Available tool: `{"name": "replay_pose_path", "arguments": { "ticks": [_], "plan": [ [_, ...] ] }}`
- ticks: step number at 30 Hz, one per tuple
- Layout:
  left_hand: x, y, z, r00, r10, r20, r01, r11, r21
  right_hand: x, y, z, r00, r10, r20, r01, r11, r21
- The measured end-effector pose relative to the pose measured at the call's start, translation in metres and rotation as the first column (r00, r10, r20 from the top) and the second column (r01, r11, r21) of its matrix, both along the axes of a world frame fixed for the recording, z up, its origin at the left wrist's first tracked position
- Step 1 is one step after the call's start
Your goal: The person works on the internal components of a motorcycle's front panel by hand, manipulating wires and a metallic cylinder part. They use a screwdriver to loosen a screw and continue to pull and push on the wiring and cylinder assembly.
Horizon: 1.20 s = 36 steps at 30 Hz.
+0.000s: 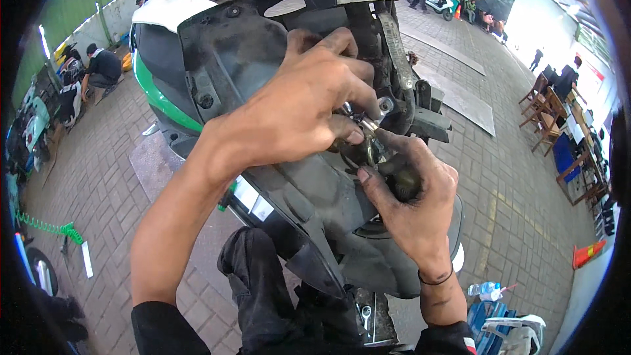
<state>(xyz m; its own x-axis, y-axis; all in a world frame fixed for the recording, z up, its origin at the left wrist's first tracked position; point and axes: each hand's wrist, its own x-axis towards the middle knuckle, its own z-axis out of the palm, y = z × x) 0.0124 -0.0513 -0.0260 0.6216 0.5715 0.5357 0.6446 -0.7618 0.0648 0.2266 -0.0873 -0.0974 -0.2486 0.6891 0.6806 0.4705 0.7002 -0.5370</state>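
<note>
Both hands meet over the exposed frame of a scooter [227, 72], whose white, black and green body lies to the left. My left hand [312, 95] reaches across the dark dusty panel, its thumb and bent fingers closed round a small shiny metal part [358, 118]. Just below and to the right, my right hand [420, 200] curls with thumb and forefinger close to the same part. A dark rounded piece [406, 184] shows inside its curl; whether the hand grips it is hidden. Beside the fingers runs a grimy metal frame tube [397, 59].
Wrenches [366, 315] lie below the scooter, near my legs. At lower right are a water bottle [483, 289], a blue crate [490, 322] and an orange cone [587, 254]. A person crouches [103, 69] at far left. A green coiled hose [49, 223] hangs there; wooden chairs [545, 121] stand right.
</note>
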Motion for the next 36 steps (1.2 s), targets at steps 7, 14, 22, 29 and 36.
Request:
{"name": "replay_pose_path", "arguments": {
  "ticks": [7, 14, 22, 29, 36],
  "plan": [
    [-0.003, 0.005, -0.003, 0.998, -0.056, 0.012, 0.056, 0.998, -0.019, -0.005, 0.006, -0.007, 1.000, 0.008, -0.008, -0.008, 1.000, 0.023],
    [-0.002, 0.000, -0.008, 1.000, 0.004, 0.012, -0.004, 0.999, 0.033, 0.001, 0.001, -0.017, 0.999, 0.044, -0.022, -0.043, 0.998, 0.043],
    [0.001, -0.001, -0.011, 0.997, -0.023, 0.071, 0.022, 0.999, 0.024, -0.002, 0.003, -0.020, 0.997, 0.068, -0.035, -0.066, 0.996, 0.058],
    [0.002, -0.004, -0.010, 0.999, 0.002, 0.044, -0.005, 0.998, 0.061, 0.019, 0.002, -0.026, 0.994, 0.089, -0.059, -0.086, 0.995, 0.054],
    [0.003, -0.004, -0.013, 0.999, -0.023, 0.042, 0.020, 0.997, 0.080, 0.028, 0.007, -0.016, 0.992, 0.102, -0.071, -0.098, 0.994, 0.052]
  ]
}}
